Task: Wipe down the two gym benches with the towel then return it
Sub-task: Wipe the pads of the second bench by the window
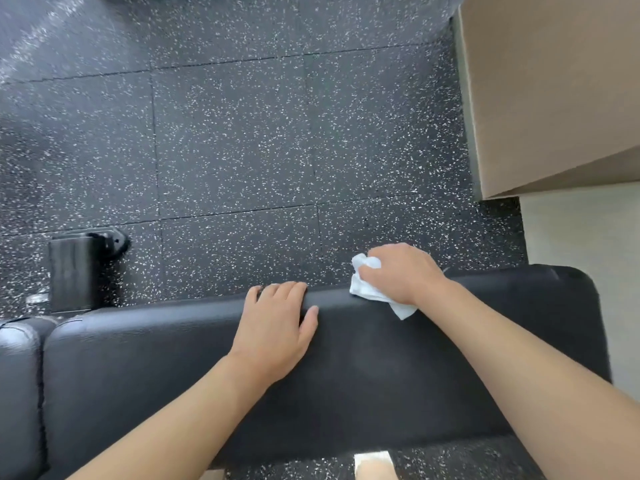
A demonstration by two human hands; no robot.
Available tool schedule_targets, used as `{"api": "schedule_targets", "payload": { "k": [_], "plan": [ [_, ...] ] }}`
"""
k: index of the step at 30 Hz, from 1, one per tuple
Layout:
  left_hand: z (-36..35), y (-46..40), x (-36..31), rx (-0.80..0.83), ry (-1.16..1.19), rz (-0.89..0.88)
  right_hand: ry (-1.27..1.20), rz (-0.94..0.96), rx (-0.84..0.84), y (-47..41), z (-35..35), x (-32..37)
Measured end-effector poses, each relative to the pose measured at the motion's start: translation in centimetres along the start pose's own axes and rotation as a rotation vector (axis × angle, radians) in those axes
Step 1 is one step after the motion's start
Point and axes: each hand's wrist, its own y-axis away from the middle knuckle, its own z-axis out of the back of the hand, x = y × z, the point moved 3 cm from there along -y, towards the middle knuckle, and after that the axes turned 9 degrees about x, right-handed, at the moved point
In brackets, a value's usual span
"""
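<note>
A black padded gym bench (pixel 381 368) runs across the lower half of the view. My right hand (pixel 403 273) grips a crumpled white towel (pixel 367 294) and holds it against the bench's far edge, right of centre. My left hand (pixel 277 327) rests flat on the pad with its fingers hooked over the same far edge. A second black pad section (pixel 19 393) adjoins the bench at the lower left.
Black speckled rubber floor tiles (pixel 242 150) lie beyond the bench. A black bench foot with a wheel (pixel 83 268) stands on the floor at the left. A beige wall or column (pixel 554 91) fills the upper right, with pale flooring (pixel 585 230) below it.
</note>
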Motion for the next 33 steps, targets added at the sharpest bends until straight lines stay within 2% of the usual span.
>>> {"api": "schedule_targets", "payload": {
  "k": [7, 11, 15, 24, 29, 33],
  "plan": [
    [-0.2, -2.5, -8.8, -0.023, -0.019, -0.054, 0.015, -0.059, -0.231, 3.4, 3.7, -12.7],
    [0.1, -4.0, -14.7, -0.01, -0.042, -0.176, 0.092, 0.082, -0.633, 6.6, 4.1, -19.4],
    [0.4, -6.6, -21.8, -0.016, -0.072, -0.309, 0.048, 0.054, -0.902, 10.1, 2.1, -25.2],
    [-0.6, -12.2, -34.0, -0.026, -0.148, -0.471, -0.545, -0.288, -0.908, 17.6, -9.3, -31.4],
    [-1.5, -12.6, -35.2, -0.17, -0.172, -0.452, -0.714, -0.295, -0.935, 20.3, -13.4, -31.8],
    [-1.8, -12.7, -35.3, -0.212, -0.171, -0.436, -0.842, -0.376, -0.906, 19.0, -11.9, -32.8]
  ]
}}
